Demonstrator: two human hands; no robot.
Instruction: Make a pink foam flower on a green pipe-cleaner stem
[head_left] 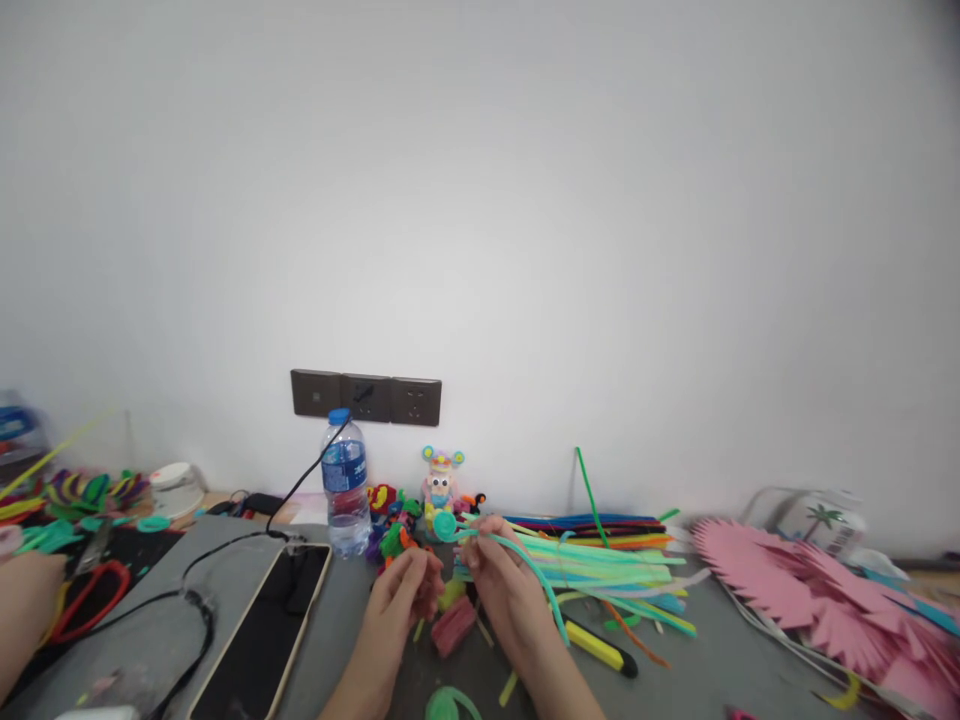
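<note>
Head view: right hand (495,575) pinches the teal stem (541,577) behind its coil (445,527), seemingly to steady that round end, tail arching past the knuckles. Left hand (397,595) curls its fingers narrow nearby; whether they grip anything, I can't tell. Left of them, farther back, stands a capped bottle (345,478), apparently part-filled with clear liquid.

The right hand (504,572) pinches a long, thin, fuzzy turquoise stick (541,577) that is curled into a round swirl at one end. The left hand (397,600) is near it with bent fingers; it is hard to see if it holds anything. By the back edge of the gray table (161,590) stand a clear plastic bottle with a blue cap (345,478) and a small doll with big round eyes (439,488). Folded pink paper with zigzag edges (780,580) lies toward the right side.
</note>
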